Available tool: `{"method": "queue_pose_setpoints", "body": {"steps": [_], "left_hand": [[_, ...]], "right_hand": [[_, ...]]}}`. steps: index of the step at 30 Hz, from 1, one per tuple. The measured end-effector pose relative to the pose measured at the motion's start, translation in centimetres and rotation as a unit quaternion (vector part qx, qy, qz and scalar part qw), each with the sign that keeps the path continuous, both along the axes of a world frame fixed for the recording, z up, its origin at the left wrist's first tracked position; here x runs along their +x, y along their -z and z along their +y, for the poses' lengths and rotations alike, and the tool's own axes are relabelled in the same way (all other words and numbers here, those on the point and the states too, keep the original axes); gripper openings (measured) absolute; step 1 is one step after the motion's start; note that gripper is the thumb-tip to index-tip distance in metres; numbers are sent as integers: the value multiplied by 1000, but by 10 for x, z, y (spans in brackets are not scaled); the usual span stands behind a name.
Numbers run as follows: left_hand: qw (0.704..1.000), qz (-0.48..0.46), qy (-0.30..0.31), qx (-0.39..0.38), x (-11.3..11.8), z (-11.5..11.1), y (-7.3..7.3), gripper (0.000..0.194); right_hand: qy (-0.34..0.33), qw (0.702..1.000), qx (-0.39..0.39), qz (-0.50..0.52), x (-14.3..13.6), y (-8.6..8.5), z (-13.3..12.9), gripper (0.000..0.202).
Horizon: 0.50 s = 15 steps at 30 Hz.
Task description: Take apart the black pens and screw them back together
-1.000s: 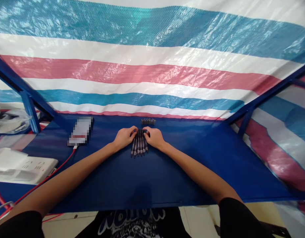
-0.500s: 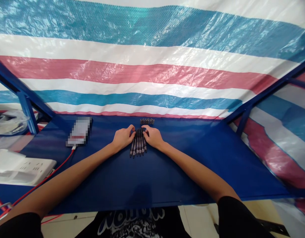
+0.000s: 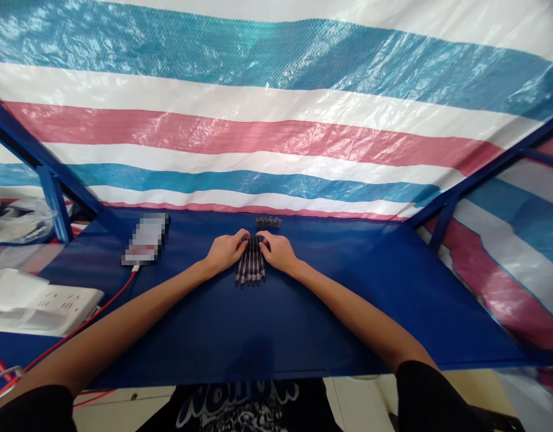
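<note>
Head view: both hands rest on a row of dark pens (image 3: 251, 268) near the far edge of the blue surface (image 3: 303, 312) — left hand (image 3: 225, 252) and right hand (image 3: 277, 251) flank it, fingers curled onto the pens' far ends. Small caps (image 3: 268, 222) lie just beyond.

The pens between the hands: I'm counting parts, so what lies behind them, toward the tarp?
Behind the pens a short row of small caps lies on the blue table. The left hand and right hand cover the pens' far ends.
</note>
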<state>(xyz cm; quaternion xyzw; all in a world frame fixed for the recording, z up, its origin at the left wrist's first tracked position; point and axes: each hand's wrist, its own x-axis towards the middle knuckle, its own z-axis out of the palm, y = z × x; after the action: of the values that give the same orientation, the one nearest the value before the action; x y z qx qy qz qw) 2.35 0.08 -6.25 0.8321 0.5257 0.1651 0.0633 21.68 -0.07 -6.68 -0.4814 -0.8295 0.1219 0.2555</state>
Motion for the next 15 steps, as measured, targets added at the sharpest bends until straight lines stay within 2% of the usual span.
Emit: {"method": "queue_pose_setpoints", "body": {"steps": [7,11,15], "left_hand": [[999,-5,-27,-30,2,-3,-9,21],[996,63,-26,-62,3,-5,-22,31],[990,125,-37,-63,1,-9,-32,44]], "right_hand": [[-1,1000,1,0,0,0,0,29],[-5,1000,3,-5,1,1,1,28],[-7,1000,5,-2,1,2,2,28]]}}
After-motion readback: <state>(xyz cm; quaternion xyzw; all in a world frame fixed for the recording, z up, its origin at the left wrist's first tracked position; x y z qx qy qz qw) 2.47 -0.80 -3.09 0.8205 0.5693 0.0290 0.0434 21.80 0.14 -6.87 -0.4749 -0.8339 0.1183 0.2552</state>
